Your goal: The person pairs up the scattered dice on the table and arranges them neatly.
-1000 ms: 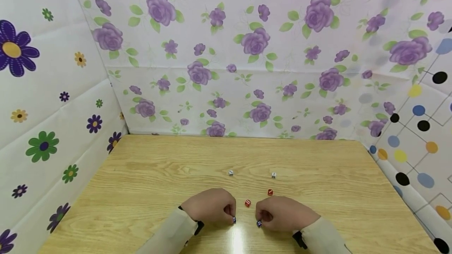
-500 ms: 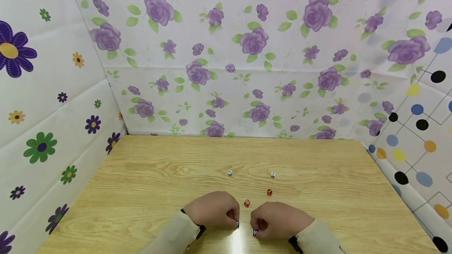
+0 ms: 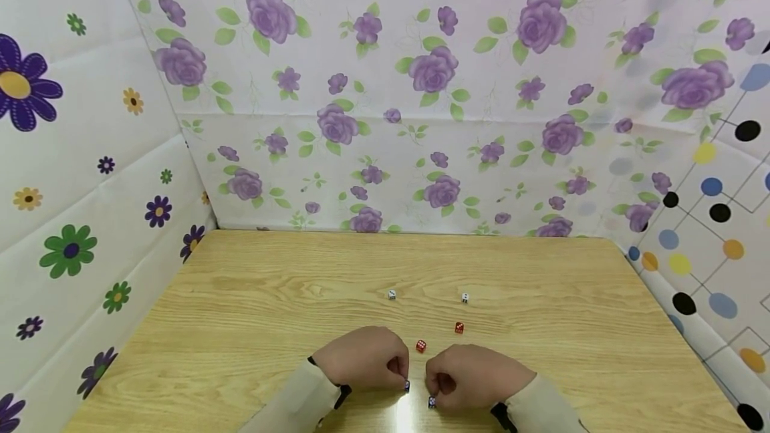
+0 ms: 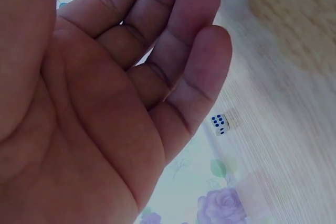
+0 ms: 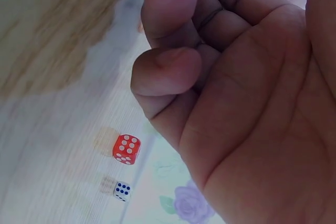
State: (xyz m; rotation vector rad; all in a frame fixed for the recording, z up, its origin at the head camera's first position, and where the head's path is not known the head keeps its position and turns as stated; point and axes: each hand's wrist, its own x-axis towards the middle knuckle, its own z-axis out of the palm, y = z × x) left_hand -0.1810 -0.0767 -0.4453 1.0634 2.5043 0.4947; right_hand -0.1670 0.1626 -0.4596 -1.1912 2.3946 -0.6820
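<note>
My left hand (image 3: pixel 368 357) pinches a small dark blue die (image 3: pixel 407 386) between thumb and fingertip, low over the near part of the table. Just to its right, my right hand (image 3: pixel 472 377) pinches another dark blue die (image 3: pixel 432 402), a little closer to the front edge. A narrow gap separates the two dice. Beyond the hands lie two red dice, one between them (image 3: pixel 421 346) and one farther right (image 3: pixel 460 328). In both wrist views the palms show, while the pinched dice are out of sight.
Farther back on the wooden table (image 3: pixel 271 286) sit two white dice, a left one (image 3: pixel 392 295) and a right one (image 3: pixel 465 298). Patterned cloths hang behind the table (image 3: pixel 385 152) and along both sides.
Both hands have moved closer together and toward the front edge, each carrying its dark blue die. The red and white dice have stayed in place.
</note>
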